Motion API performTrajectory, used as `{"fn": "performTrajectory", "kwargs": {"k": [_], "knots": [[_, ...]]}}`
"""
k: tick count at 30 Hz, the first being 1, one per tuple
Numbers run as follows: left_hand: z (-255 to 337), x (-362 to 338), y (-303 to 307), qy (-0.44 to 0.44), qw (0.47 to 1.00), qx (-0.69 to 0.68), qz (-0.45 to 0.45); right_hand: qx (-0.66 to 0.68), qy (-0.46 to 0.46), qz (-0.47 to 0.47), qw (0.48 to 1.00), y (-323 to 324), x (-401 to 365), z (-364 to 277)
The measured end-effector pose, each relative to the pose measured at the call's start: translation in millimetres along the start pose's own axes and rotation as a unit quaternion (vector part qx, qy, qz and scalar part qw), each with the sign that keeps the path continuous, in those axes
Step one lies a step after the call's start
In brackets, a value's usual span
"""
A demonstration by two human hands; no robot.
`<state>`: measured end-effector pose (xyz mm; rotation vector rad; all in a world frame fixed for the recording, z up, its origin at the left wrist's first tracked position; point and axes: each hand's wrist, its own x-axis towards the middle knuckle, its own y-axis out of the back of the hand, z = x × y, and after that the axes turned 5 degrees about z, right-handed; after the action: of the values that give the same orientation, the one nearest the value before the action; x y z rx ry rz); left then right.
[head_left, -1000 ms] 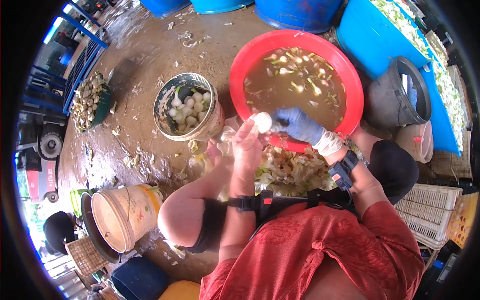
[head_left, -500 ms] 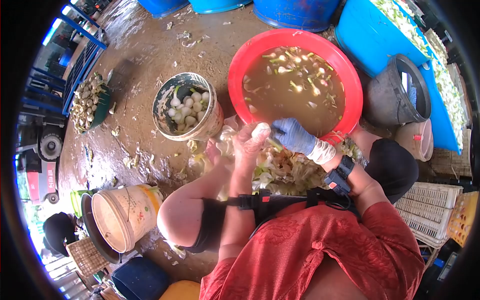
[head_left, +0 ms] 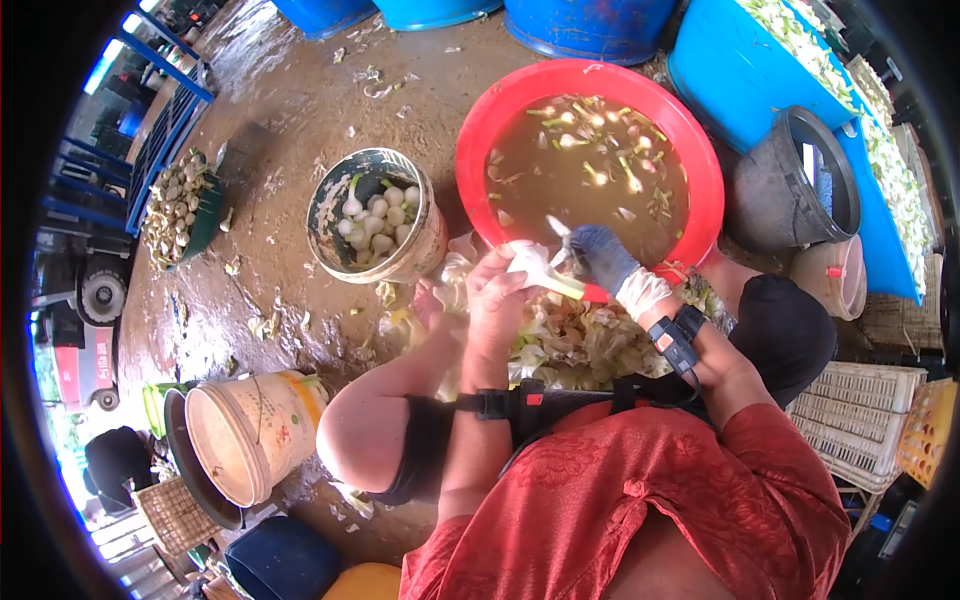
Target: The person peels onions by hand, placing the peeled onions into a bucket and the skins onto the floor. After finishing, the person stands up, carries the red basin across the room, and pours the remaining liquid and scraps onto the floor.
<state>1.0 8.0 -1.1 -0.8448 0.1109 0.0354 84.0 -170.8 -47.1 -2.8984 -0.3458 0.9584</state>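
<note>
My left hand [head_left: 495, 290], bare, is closed around a white garlic bulb [head_left: 532, 262] whose pale green stem points right toward my other hand. In a blue glove with a white band at the wrist, my right hand [head_left: 603, 262] is closed on a small knife; its short pale blade [head_left: 558, 227] sticks out at the upper left. The knife's handle is hidden in the glove. Just beyond both hands, a red basin [head_left: 478, 125] holds murky water with several garlic bulbs afloat. Peeled bulbs [head_left: 375, 225] lie in a dirty bucket [head_left: 425, 250] to the left.
Peeled skins and leaves [head_left: 560, 345] are heaped between my legs. A dark bucket [head_left: 775, 200] and blue tubs [head_left: 760, 70] stand at the right. Unpeeled garlic [head_left: 172, 205] fills a green container on the left. A cream bucket [head_left: 230, 435] lies tilted at lower left. A white crate [head_left: 855, 420] stands at right.
My hands have moved slightly apart. The garlic bulb and its stem now show sideways in my left hand, and the knife blade has come into view, pointing up and left.
</note>
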Motion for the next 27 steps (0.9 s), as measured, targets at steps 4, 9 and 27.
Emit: {"fn": "performTrajectory", "kwargs": {"k": [4,9,27], "knots": [[2.1,-1.4,-1.8,-0.016,0.998,-0.037,0.039,0.094,0.195,-0.131,0.967,0.3,-24.1,-17.5],[-4.6,3.0,-7.0,-0.076,0.995,0.033,0.047,-0.229,0.273,-0.117,0.927,-12.6,-41.1,-39.9],[-5.4,6.2,-12.3,0.009,0.993,-0.039,0.11,-0.252,0.377,-0.133,0.881,-10.3,-42.6,-16.7]]}}
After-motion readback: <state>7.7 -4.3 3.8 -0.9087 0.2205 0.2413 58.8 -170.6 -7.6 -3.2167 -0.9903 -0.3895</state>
